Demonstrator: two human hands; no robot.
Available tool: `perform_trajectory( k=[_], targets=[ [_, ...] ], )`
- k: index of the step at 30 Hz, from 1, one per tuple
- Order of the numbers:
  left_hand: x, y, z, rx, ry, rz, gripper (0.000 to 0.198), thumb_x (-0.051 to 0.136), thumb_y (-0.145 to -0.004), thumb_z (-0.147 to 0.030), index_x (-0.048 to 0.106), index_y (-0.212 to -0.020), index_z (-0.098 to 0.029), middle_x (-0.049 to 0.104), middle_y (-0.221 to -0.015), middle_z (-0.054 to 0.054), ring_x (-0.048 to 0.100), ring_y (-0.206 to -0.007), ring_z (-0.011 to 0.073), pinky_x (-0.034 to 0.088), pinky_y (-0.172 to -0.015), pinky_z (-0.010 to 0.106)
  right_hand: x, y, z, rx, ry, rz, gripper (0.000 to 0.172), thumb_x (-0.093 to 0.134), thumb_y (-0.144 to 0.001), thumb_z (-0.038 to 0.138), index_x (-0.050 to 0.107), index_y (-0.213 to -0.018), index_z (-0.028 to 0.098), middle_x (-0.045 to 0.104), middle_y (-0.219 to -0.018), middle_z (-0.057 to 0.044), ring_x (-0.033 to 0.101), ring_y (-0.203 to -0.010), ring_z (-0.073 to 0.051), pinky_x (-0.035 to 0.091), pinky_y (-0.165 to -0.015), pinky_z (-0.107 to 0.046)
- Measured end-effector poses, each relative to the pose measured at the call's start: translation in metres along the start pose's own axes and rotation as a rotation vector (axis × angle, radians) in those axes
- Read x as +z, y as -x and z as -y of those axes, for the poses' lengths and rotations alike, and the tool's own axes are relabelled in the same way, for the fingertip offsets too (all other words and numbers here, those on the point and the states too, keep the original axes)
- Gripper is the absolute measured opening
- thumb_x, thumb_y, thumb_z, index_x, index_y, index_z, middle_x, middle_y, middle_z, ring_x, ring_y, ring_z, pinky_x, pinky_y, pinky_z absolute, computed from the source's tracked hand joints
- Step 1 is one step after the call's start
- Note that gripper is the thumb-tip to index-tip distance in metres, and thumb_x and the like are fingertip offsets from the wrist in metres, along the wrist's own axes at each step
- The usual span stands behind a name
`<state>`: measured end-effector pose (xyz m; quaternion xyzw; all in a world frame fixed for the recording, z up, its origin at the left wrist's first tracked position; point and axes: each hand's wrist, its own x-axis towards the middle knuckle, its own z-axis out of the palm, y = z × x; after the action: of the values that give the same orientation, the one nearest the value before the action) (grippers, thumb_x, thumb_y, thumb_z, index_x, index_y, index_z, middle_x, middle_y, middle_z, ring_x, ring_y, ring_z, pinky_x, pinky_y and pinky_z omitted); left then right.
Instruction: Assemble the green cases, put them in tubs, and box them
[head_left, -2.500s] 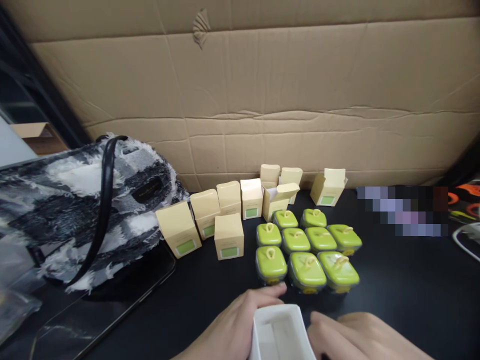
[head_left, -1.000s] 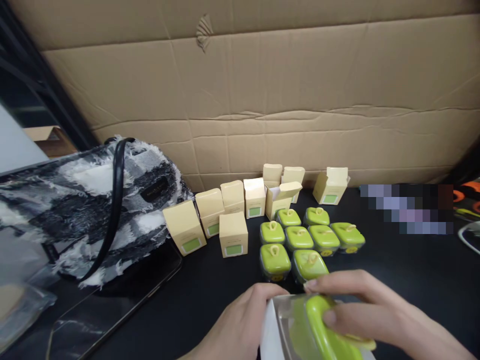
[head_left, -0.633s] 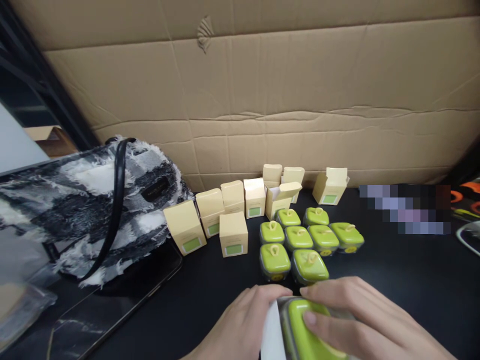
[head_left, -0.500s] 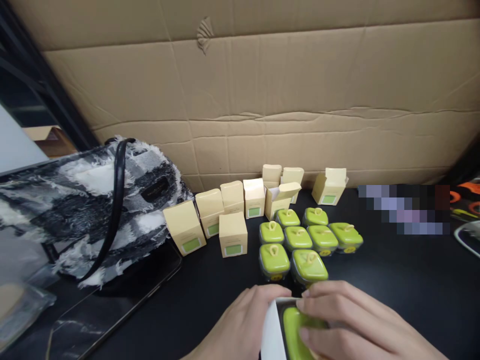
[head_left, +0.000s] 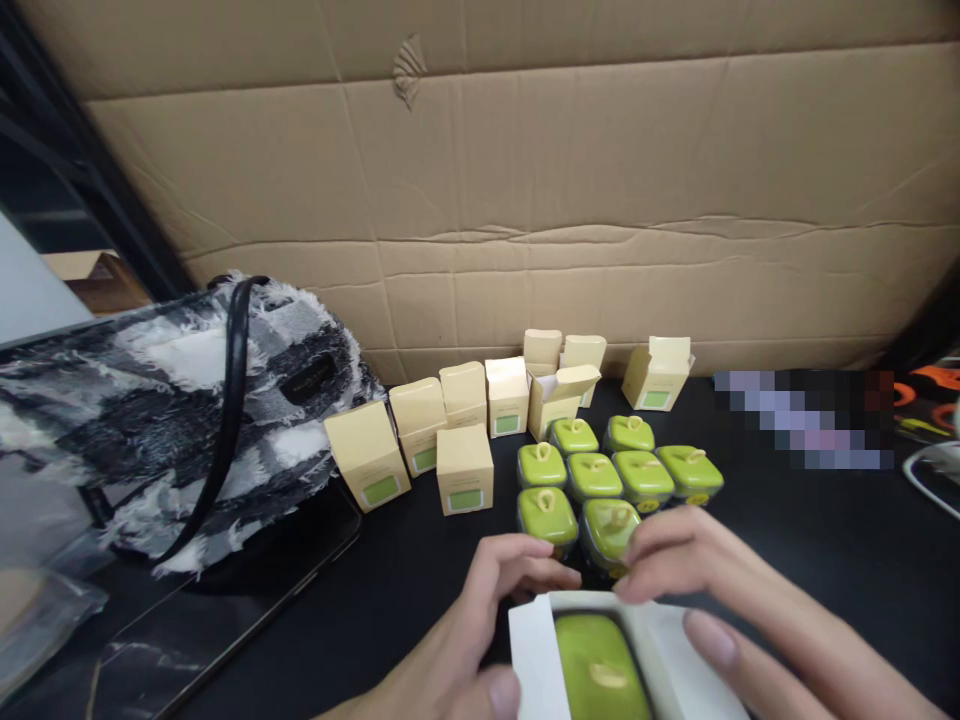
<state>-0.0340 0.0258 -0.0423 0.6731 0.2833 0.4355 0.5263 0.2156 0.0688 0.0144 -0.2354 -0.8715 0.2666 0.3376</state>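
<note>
Low in the view, an open box with white inner walls (head_left: 534, 650) holds a small container with a green lid (head_left: 589, 640) and a pale yellow loop on top. My left hand (head_left: 480, 620) is curved round the box's left side, fingers apart, fingertips near its far edge. My right hand (head_left: 720, 590) is at the far right corner, fingers spread, with the thumb over the white right flap (head_left: 667, 640); firm contact is unclear. Just beyond the fingers stand several matching green-lidded containers (head_left: 595, 475), grouped on the black table (head_left: 420, 590).
Several cream boxes (head_left: 465, 470) stand behind and left of the containers, some with raised flaps. A shaggy black-and-white bag (head_left: 187, 400) lies at left, by a dark glossy panel (head_left: 247, 610). Cardboard (head_left: 525, 180) walls the back. Orange-handled items (head_left: 930, 385) and a pixelated patch are at right.
My right hand has lifted off the container and moved right to the box's flap. My left fingers have spread away from the box side. More of the green lid and box interior now shows.
</note>
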Motion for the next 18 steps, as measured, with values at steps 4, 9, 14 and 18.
perform_trajectory(
  k=[4,9,14,18],
  targets=[
    [-0.003,-0.003,-0.014,-0.103,0.159,0.002,0.05,0.051,-0.091,-0.064,0.047,-0.126,-0.028,0.062,-0.127,0.008,0.054,-0.115,0.0288,0.033,-0.098,0.046,-0.003,0.005,-0.009,0.371,-0.246,0.037,0.012,0.041,-0.1,0.037,0.052,-0.098,0.031,0.053,-0.084,0.002,0.056,-0.073,-0.013,0.052,-0.064,-0.02],
    [-0.002,-0.005,-0.022,-0.16,0.182,0.053,0.049,0.058,-0.092,-0.055,0.045,-0.13,-0.028,0.059,-0.13,0.01,0.054,-0.119,0.0296,0.036,-0.097,0.044,0.003,0.0,-0.006,0.526,-0.597,0.213,0.031,0.052,-0.091,0.059,0.049,-0.097,0.028,0.05,-0.086,0.003,0.05,-0.078,-0.014,0.045,-0.072,-0.026],
    [-0.002,-0.005,-0.011,-0.06,0.343,0.096,0.053,0.058,-0.088,-0.06,0.049,-0.128,-0.026,0.058,-0.134,0.011,0.052,-0.125,0.0338,0.035,-0.1,0.049,0.011,-0.001,-0.001,0.606,-0.696,0.246,0.043,0.055,-0.084,0.068,0.047,-0.094,0.027,0.047,-0.081,0.005,0.044,-0.075,-0.013,0.04,-0.071,-0.025],
    [0.002,-0.003,-0.005,-0.085,0.323,-0.014,0.037,0.062,-0.091,-0.048,0.05,-0.119,-0.027,0.063,-0.127,0.009,0.056,-0.12,0.0299,0.039,-0.096,0.046,0.015,0.003,0.0,0.592,-0.638,0.168,0.04,0.057,-0.086,0.064,0.049,-0.085,0.025,0.049,-0.076,0.005,0.046,-0.07,-0.012,0.041,-0.066,-0.023]
  ],
)
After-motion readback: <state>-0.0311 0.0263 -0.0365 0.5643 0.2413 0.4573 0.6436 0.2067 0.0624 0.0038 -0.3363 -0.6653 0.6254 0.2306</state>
